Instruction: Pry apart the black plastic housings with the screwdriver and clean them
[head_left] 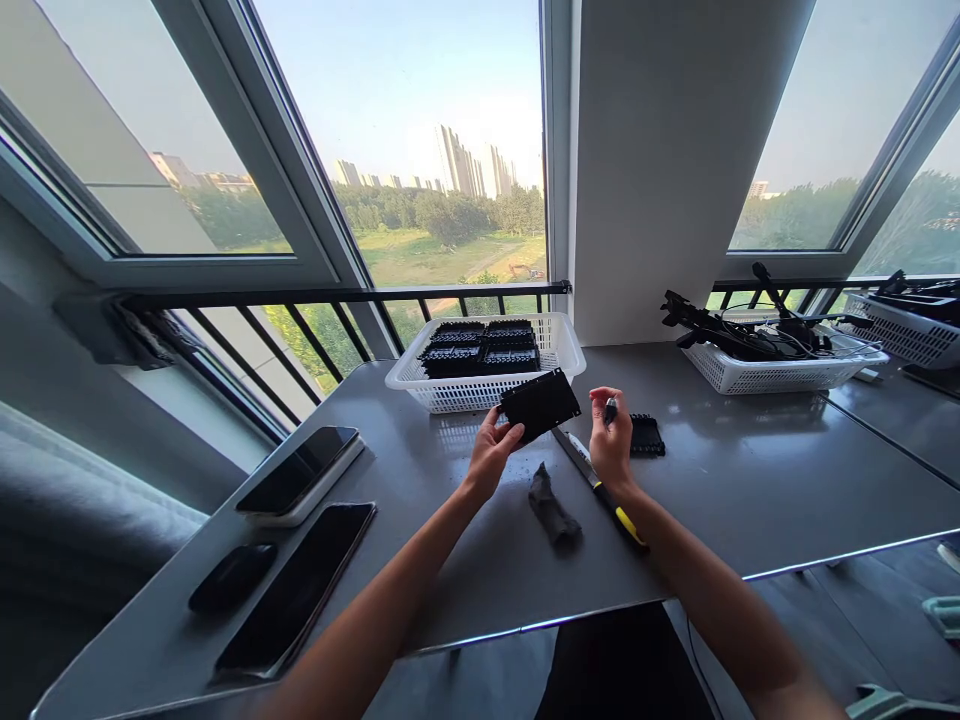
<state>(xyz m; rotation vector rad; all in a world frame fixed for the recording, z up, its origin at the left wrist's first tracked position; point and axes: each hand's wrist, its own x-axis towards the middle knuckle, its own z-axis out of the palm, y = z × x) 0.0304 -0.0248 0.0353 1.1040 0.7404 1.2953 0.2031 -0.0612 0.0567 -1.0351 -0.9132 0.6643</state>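
My left hand (493,449) grips a flat black rectangular plastic panel (540,403) by its lower left corner and holds it tilted above the grey table (750,480). My right hand (611,440) is closed in a pinch on a small dark object (610,409) that is too small to name. A small black ribbed plastic part (646,435) lies on the table just right of that hand. Below the hands lie a crumpled dark grey cloth (551,505) and a long tool with a yellow and black handle (604,490).
A white basket (559,345) holds stacked black parts behind the hands. Another white basket (780,372) with black cables and parts stands at the right. Two phones (300,468) (296,590) and a small black oval device (231,577) lie at the left. A railing and windows stand behind.
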